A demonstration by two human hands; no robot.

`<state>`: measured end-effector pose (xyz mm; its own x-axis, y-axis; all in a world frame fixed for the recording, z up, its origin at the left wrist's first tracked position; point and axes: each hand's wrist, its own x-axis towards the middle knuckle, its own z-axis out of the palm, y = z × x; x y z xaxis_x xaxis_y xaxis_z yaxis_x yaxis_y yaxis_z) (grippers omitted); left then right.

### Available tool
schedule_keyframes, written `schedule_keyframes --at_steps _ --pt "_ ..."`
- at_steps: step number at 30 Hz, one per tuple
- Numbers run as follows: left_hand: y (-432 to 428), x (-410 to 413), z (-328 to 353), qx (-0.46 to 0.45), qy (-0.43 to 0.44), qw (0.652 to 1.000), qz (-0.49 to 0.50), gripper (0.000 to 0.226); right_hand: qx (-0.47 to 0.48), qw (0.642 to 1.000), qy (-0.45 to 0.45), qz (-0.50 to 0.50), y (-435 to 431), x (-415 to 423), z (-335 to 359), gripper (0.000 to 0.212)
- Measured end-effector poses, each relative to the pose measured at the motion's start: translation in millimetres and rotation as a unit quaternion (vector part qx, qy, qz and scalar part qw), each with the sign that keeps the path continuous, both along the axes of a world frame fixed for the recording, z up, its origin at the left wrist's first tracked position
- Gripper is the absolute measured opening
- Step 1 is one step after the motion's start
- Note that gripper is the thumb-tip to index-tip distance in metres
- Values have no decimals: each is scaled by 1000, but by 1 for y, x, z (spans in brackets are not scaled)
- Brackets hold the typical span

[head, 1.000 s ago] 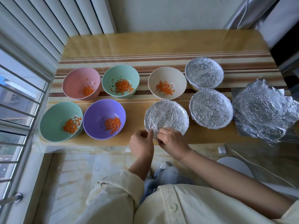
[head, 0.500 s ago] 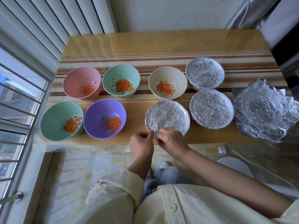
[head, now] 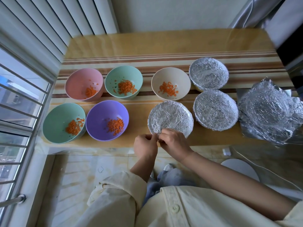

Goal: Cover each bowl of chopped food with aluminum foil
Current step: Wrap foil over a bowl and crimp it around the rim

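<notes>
**Both hands pinch the near rim of a foil-covered bowl while five bowls sit open to the left**

Far to the left of the hands, by the window bars, a green bowl [head: 63, 122] sits uncovered with chopped orange food in it. Beyond it and a little to the right is a pink bowl [head: 83, 86], also open. Nearer the hands, just left of the left hand and slightly beyond it, a purple bowl [head: 107, 119] lies open; beyond that one stands a second green bowl [head: 123, 81], uncovered too. Nothing lies between the purple bowl and the left hand but bare table [head: 139, 46].

The left hand [head: 145, 145] is curled closed, its fingertips pinching the foil edge at the near rim of the foil-covered bowl [head: 170, 118]. The right hand [head: 174, 144] touches it fingertip to fingertip, also closed on the same foil edge. This bowl lies directly beyond both hands, at the table's near edge.

Beyond that bowl stands a cream bowl [head: 170, 84], open, with orange pieces inside. To the right of the right hand and beyond it, a second foil-covered bowl [head: 215, 109] sits just beside the one being worked, and a third foil-covered bowl [head: 208, 73] lies farther back. Well to the right, a stack of crumpled foil sheets [head: 268, 112] rests at the table's end.
</notes>
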<state>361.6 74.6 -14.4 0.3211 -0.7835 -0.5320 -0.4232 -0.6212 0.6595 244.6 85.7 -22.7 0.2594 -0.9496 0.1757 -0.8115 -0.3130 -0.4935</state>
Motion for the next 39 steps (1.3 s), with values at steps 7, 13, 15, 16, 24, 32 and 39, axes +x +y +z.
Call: schedule_keyframes --at_steps 7,13,15,16,24,32,39 --pt "-14 6 -1 6 -57 997 -42 23 64 998 -3 19 -8 0 3 28" --pt "-30 14 -1 11 -100 990 -99 28 31 998 55 19 2 -7 8 37" --pt "-29 14 0 11 -95 991 -91 29 18 998 60 13 3 -3 4 31" --pt "-27 14 0 5 -88 993 -82 31 11 998 62 15 2 -1 2 29" --pt "6 -1 -8 -13 -41 998 -56 45 -12 998 43 40 0 -1 1 31" --pt "-4 -5 -5 1 -44 997 -65 36 -4 999 30 26 0 -3 -3 34" --pt "-3 -4 -1 10 -63 992 -111 39 -6 1000 8 25 -2 -4 -1 30"
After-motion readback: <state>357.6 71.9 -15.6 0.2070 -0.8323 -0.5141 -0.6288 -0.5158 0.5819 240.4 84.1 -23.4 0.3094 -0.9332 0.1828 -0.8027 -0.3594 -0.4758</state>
